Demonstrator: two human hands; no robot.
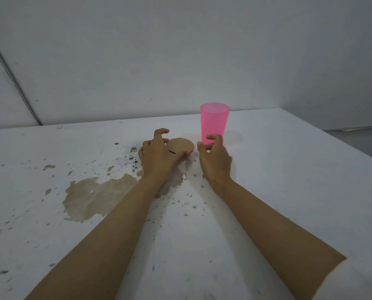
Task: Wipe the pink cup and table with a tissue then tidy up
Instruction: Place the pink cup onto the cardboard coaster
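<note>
Left grip around brown disc, right grip half-open beside pink cup

two bare forearms, left hand and right hand uncovered, edge of a plain white short sleeve at the right upper arm, fabric pale and smooth
</note>
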